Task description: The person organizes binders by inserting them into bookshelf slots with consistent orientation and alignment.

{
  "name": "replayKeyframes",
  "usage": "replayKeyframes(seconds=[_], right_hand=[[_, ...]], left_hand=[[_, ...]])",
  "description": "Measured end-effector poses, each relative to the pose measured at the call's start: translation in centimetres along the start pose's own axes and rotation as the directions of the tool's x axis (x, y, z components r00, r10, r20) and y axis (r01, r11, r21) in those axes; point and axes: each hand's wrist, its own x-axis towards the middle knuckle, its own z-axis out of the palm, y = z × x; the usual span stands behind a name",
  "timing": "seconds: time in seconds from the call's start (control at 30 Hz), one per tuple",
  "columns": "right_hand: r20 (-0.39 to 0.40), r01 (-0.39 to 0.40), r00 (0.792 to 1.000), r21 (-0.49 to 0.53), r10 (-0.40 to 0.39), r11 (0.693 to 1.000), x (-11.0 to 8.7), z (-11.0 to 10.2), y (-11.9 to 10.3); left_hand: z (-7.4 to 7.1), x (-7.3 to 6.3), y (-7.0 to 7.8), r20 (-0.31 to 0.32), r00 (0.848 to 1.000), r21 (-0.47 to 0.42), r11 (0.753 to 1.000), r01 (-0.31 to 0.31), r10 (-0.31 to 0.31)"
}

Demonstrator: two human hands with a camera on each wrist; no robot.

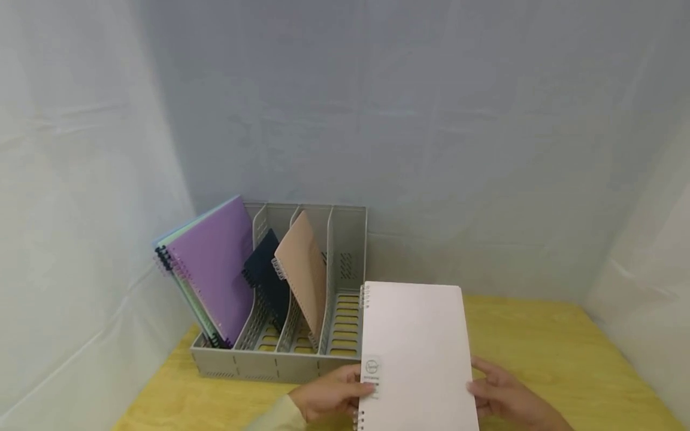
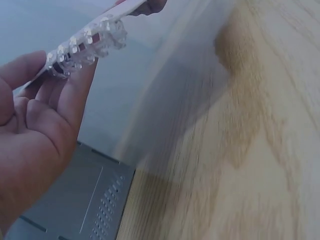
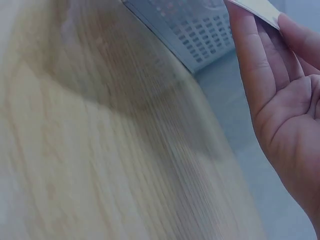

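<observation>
A pale pinkish-white spiral notebook (image 1: 417, 353) is held up in front of the table by both hands. My left hand (image 1: 334, 392) grips its ringed left edge, thumb on the cover beside a small printed label. In the left wrist view the clear plastic rings (image 2: 85, 47) show between thumb and fingers. My right hand (image 1: 504, 392) pinches the opposite edge, thumb in front and fingers behind; the right wrist view shows just a corner of the notebook (image 3: 257, 9) there. Behind the notebook's left side stands a grey divided file rack (image 1: 253, 365).
Purple (image 1: 215, 263) and green-blue notebooks lean in the rack's leftmost slot. A small dark blue notebook (image 1: 269, 275) and a beige notebook (image 1: 302, 263) tilt in the middle slots. The rightmost slot shows its slatted floor (image 1: 345, 323). White sheeting (image 1: 431, 120) surrounds the yellow wooden table (image 1: 539, 341).
</observation>
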Motion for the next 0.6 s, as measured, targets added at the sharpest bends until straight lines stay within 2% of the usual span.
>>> replayKeyframes(seconds=[0.27, 0.4, 0.5, 0.6], right_hand=[[-0.056, -0.013, 0.998, -0.016, 0.012, 1.0, 0.8, 1.6, 0.3], [-0.096, -0.035, 0.995, -0.056, 0.03, 0.998, 1.9, 2.3, 0.1], [-0.114, -0.024, 0.993, -0.092, 0.013, 0.995, 2.8, 2.7, -0.1], [-0.108, 0.008, 0.994, -0.096, -0.018, 0.995, 3.7, 3.1, -0.2]], left_hand=[[-0.9, -1.5, 0.5, 0.063, 0.998, -0.021, 1.0, -0.018, 0.019], [-1.8, -2.4, 1.0, 0.064, 0.996, -0.01, 0.998, -0.065, 0.065], [-2.4, -2.9, 1.4, 0.06, 0.994, 0.004, 0.996, -0.093, 0.092], [-2.8, -3.6, 1.8, 0.061, 0.994, 0.003, 0.996, -0.092, 0.091]])
